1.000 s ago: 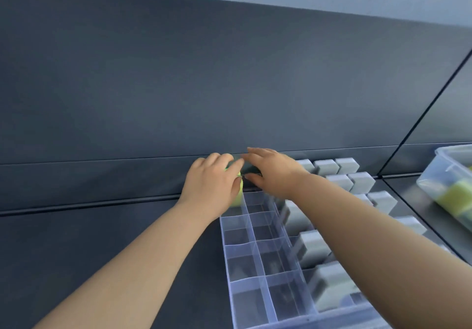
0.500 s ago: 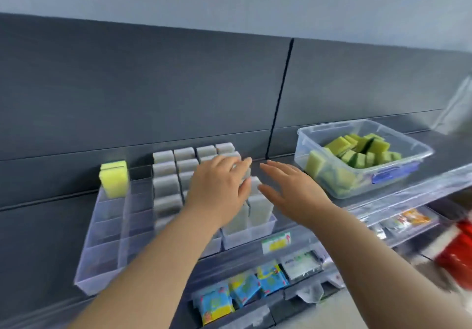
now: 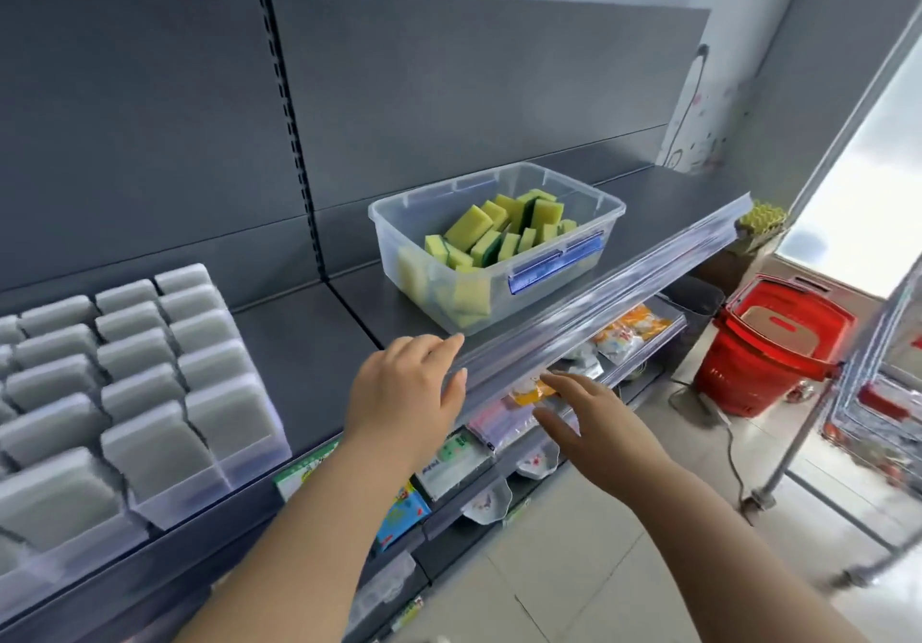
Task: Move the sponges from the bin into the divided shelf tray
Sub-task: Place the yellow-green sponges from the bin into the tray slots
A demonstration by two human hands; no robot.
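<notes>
Head view, one moment.

Landmark: the clear plastic bin [image 3: 566, 270], set on the dark grey shelf [image 3: 309, 343].

- The yellow-and-green sponges [image 3: 469, 228] are seen heaped loosely inside the bin, some on edge, some flat against its near wall.
- The left hand [image 3: 404, 393] is held just in front of the bin's near left corner, palm down. Its fingers are relaxed and slightly parted, and nothing is held. The fingertips lie at the clear strip [image 3: 598, 293] that runs along the shelf's front edge; whether it is touched cannot be told.
- The right hand [image 3: 593, 423] is held in front of and below the bin, lower than the strip. Its fingers are straight and spread, the thumb is set apart, and nothing is held.
- Left of the bin, well apart from it, a clear tray [image 3: 249, 463] filled with rows of grey pads [image 3: 209, 333] is seen.
- Below the bin, coloured packets [image 3: 628, 328] are noted on a lower shelf.
- Right of and below the bin, a red basket [image 3: 778, 343] is seen on the floor.
</notes>
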